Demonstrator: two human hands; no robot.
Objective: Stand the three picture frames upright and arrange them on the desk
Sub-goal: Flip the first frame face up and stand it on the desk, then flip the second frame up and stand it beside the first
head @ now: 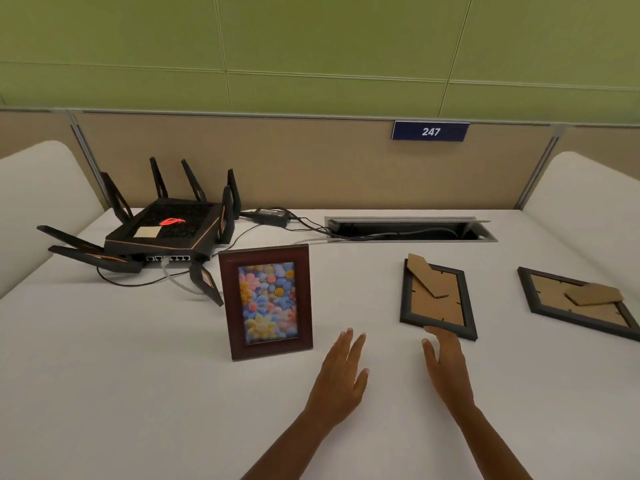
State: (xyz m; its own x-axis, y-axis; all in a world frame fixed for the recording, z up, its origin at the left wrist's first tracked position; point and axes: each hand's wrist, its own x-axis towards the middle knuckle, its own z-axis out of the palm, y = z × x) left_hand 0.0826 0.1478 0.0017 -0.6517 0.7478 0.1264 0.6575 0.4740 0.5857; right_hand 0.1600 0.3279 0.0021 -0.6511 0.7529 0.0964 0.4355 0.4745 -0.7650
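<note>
Black frame (438, 297) at right fingers (437, 336).

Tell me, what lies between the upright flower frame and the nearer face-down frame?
Only bare desk between the flower frame and the face-down frame, in the head view.

A reddish-brown frame (266, 301) shows pastel flowers in blue, pink and yellow. At 3 o'clock from it, two black frames (438, 297) (581, 303) show tan cardboard backs on a white desk (138, 375). At 10 o'clock, a black router (162, 230) glows red; green wall (311, 46) at 12.
</note>
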